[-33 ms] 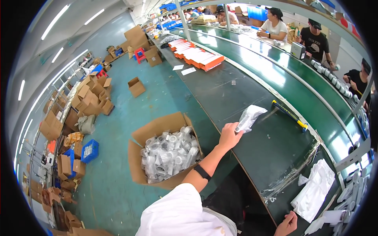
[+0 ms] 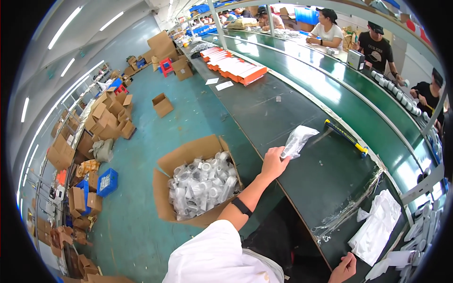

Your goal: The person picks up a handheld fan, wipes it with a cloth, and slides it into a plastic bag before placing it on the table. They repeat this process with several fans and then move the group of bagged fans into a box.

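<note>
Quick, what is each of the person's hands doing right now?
Left hand: closed on a clear crinkled plastic bag on the dark green workbench.
Right hand: at the bench edge, holding nothing visible; open or closed cannot be told.

The person is wearing a white short-sleeved top and a black band around the left forearm [image 2: 241, 206], hands bare.

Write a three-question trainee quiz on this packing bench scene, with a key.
1. True or false: the left hand grips a clear bag on the bench.
2. Where is the carton of bagged parts? A) on the floor to the person's left B) on the bench C) on the belt
3. Fill in: the right hand rests near a pile of white ____.

Key: 1 true; 2 A; 3 bags.
</note>
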Action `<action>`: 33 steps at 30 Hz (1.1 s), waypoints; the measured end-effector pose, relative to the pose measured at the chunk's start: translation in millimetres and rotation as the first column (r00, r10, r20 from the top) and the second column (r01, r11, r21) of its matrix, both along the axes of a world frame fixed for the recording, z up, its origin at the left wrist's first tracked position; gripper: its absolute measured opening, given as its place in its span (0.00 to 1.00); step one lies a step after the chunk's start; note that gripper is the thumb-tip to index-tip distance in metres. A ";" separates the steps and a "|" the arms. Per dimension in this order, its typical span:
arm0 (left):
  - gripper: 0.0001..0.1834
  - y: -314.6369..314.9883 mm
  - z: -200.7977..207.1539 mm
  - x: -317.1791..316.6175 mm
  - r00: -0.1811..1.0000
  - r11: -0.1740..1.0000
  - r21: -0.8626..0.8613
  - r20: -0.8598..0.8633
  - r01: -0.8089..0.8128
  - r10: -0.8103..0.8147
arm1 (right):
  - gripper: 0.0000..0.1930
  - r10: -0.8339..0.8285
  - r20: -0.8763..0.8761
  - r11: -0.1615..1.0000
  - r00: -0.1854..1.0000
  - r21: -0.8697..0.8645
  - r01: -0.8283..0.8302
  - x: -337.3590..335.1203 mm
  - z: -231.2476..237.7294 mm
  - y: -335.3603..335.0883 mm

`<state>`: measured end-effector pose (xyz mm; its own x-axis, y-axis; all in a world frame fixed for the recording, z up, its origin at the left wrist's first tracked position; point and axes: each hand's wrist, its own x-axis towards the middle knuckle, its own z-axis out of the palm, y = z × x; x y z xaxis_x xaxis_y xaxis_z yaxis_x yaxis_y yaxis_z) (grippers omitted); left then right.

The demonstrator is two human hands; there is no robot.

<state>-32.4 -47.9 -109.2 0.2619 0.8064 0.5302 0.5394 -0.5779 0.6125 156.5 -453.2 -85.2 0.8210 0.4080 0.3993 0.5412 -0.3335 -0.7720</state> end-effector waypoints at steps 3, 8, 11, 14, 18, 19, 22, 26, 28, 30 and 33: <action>0.21 -4.4 2.2 1.6 0.996 0.995 0.039 -0.015 -0.087 0.088 | 0.18 -0.011 0.015 1.000 1.000 -0.022 0.011 -2.3 2.3 -0.8; 0.24 -5.3 4.5 -3.1 0.983 0.986 0.047 -0.080 -0.161 0.164 | 0.18 -0.004 0.031 1.000 1.000 -0.005 0.004 -0.8 -2.7 -1.7; 0.23 -15.6 22.6 3.7 0.977 0.903 0.378 0.014 -0.201 0.212 | 0.18 -0.014 0.041 1.000 0.999 0.007 0.014 0.9 -6.0 -3.7; 0.21 -33.2 49.2 17.0 0.993 0.904 0.423 0.121 -0.065 0.014 | 0.18 -0.014 0.056 1.000 0.998 0.023 0.013 1.4 -5.4 -3.5; 0.18 -59.0 50.8 44.8 0.935 0.938 0.262 0.210 0.227 -0.285 | 0.12 0.021 -0.214 0.999 0.977 0.035 -0.014 12.5 -41.3 -18.8; 0.17 -65.2 44.2 52.9 0.920 0.942 0.190 0.230 0.278 -0.318 | 0.12 0.018 -0.214 0.999 0.977 0.035 -0.010 13.0 -48.9 -20.4; 0.15 -66.3 10.8 61.7 0.935 0.940 -0.048 0.132 0.338 -0.330 | 0.13 -0.040 -0.126 0.993 0.991 0.102 0.053 8.4 -45.9 -12.8; 0.11 -69.5 5.8 67.0 0.924 0.923 0.044 -0.018 0.383 -0.383 | 0.15 -0.031 -0.007 0.998 0.999 0.046 0.032 5.6 -18.5 -8.7; 0.11 -70.2 7.5 68.5 0.914 0.915 0.011 -0.054 0.403 -0.402 | 0.19 -0.013 0.110 1.000 0.994 0.009 0.012 4.1 -8.4 -6.2; 0.10 -69.6 8.0 69.2 0.922 0.922 -0.005 -0.011 0.386 -0.386 | 0.19 -0.007 0.114 0.999 0.993 0.054 0.001 3.2 -10.3 -5.3; 0.10 -71.5 7.6 65.4 0.927 0.927 -0.012 -0.014 0.374 -0.374 | 0.19 -0.002 0.103 0.999 0.995 0.036 -0.002 1.0 -8.9 -6.4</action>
<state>33.0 -119.4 -101.5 0.5538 0.6528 0.5169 0.2948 -0.7343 0.6116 157.6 -459.6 -94.0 0.7746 0.3919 0.4964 0.6186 -0.3063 -0.7236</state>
